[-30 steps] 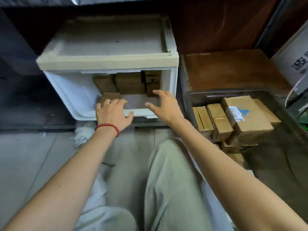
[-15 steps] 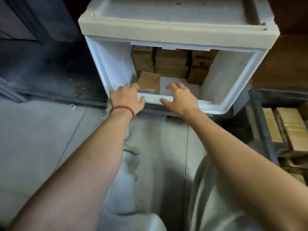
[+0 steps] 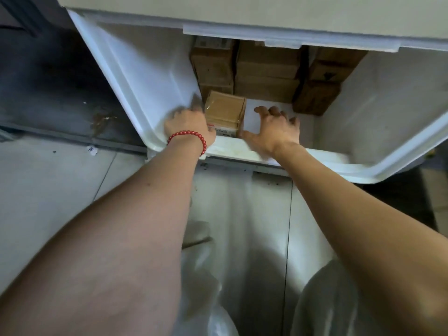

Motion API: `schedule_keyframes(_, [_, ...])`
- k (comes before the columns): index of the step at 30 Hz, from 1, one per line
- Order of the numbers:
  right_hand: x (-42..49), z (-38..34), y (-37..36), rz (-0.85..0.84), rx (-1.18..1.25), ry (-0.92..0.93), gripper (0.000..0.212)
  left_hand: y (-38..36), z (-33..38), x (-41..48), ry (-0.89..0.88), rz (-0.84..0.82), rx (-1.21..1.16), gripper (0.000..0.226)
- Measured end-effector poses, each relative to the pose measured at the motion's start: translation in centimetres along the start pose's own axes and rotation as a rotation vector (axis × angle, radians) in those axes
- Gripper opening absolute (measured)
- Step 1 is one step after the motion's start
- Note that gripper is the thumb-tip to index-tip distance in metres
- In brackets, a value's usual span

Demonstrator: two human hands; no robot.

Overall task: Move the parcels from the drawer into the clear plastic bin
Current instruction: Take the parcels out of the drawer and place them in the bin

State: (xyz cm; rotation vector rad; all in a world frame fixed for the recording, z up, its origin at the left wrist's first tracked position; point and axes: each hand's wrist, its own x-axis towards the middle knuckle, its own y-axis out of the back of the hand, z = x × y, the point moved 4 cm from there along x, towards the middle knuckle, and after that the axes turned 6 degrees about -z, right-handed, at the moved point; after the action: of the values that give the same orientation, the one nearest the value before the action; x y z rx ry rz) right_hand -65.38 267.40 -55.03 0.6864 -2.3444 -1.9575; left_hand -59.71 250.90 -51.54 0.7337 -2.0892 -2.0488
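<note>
Drawer: we have the white drawer (image 3: 150, 76) pulled well out, so its inside is open to our reach.
Bin: the clear plastic bin is out of view.
Stacked parcels: the brown stacked parcels (image 3: 266, 69) sit against the back, under the cabinet frame (image 3: 242, 10). We judge they come later.
Front parcel: the taped front parcel (image 3: 225, 110) stands alone near the front edge, between our hands, the easiest pick.
Left hand: our left hand (image 3: 188, 123) is against the parcel's left side. Blur hides how its fingers lie, so we cannot tell.
Right hand: our right hand (image 3: 274, 128) sets its thumb at the parcel's lower right corner. Its fingers (image 3: 274, 110) are spread and curved, clear of the box, placed, we judge, to clamp it from both sides.
Bracelet: a red bead bracelet (image 3: 189, 135) circles the left wrist.
</note>
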Motion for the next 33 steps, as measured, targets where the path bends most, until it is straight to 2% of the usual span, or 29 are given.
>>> schedule_keyframes(3, [0.7, 0.4, 0.0, -0.015, 0.071, -0.011, 0.076, 0.0, 1.7, 0.9, -0.004, -0.002, 0.024, 0.051])
schedule_keyframes(7, [1.3, 0.3, -0.1, -0.058, 0.188, 0.027, 0.078, -0.2, 3.5, 1.2, -0.024, -0.010, -0.117, 0.079])
schedule_keyframes(10, [1.3, 0.4, 0.0, -0.062, 0.364, 0.033, 0.077, 0.0, 3.7, 0.9, -0.020, 0.067, -0.214, 0.075])
schedule_keyframes(14, [-0.3, 0.2, 2.0, 0.016, 0.524, 0.062, 0.074, 0.6, 3.7, -0.5, -0.042, 0.084, -0.425, 0.069])
schedule_keyframes(18, [-3.8, 0.5, 3.4, 0.069, 0.525, 0.089, 0.077, 2.4, 3.9, -3.3, -0.084, 0.103, -0.445, 0.071])
schedule_keyframes(23, [-9.0, 0.5, 4.9, 0.010, 0.494, 0.159, 0.084, 4.3, 2.3, -7.1, -0.166, 0.069, -0.437, 0.069])
schedule_keyframes(26, [-12.3, 0.0, 5.6, -0.005, 0.515, 0.207, 0.085, 4.9, 1.3, -9.5, -0.186, 0.041, -0.529, 0.065])
schedule_keyframes(33, [-20.3, 0.8, 8.9, 0.192, 0.727, 0.282, 0.087, 5.6, 3.1, -17.2, -0.205, 0.126, -0.790, 0.070])
